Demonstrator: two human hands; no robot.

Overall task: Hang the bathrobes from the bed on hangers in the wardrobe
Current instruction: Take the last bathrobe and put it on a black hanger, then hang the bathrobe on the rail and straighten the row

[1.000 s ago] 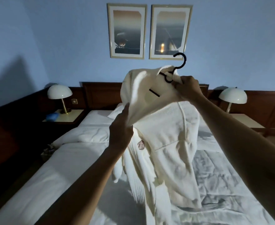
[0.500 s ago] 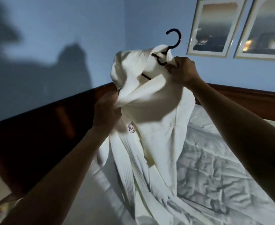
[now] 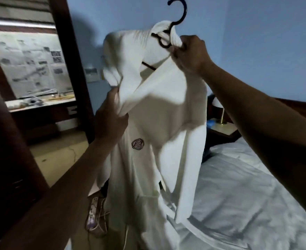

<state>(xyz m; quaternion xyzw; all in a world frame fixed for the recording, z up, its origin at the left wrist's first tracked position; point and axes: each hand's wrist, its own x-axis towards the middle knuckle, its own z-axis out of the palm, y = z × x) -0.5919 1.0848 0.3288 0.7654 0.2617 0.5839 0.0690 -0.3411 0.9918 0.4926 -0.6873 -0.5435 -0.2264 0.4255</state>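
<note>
A white bathrobe with a small round emblem on its chest hangs in front of me on a dark plastic hanger, whose hook sticks up above the collar. My right hand grips the hanger's neck together with the bunched collar, held high. My left hand pinches a fold of the robe's left shoulder cloth lower down. The robe's hem trails down past the edge of the bed, which lies to the right with rumpled white sheets.
A dark wooden frame stands at the left, with paper-lined shelving behind it. A bedside table with a lamp sits past the robe on the right. A bag lies on the tan floor near my feet. Blue wall behind.
My view has swung left from the headboard and pictures to the wooden frame and shelves. Both hands keep their hold, and the robe on its hanger has come along, lifted off the bed.
</note>
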